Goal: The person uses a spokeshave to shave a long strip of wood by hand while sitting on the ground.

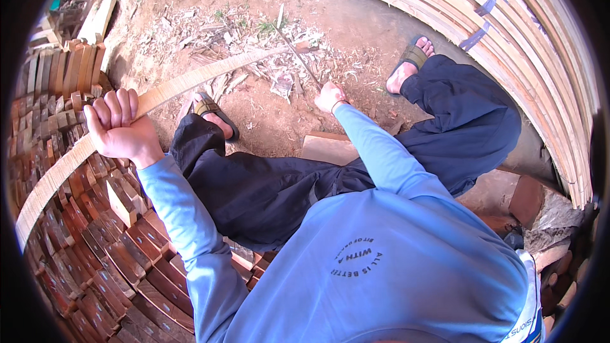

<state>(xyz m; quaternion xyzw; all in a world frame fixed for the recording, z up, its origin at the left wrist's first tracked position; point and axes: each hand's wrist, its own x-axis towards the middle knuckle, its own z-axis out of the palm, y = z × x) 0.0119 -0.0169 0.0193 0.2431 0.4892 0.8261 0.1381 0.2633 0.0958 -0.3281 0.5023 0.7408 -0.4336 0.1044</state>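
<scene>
Gripping a long, pale wooden strip [190, 79] in the left hand [117, 121], with fingers curled around it. Holding a thin, dark tool [304, 64] by its near end in the right hand [330, 97] (too small to tell its exact kind). Extending the strip from beyond the left hand's lower left to the tool ahead of the right hand (cannot tell if touching). Can see wood shavings [286, 80] around that crossing, stacked wooden blocks [108, 254] below the left hand, and long planks [553, 82] well right of the right hand.
</scene>
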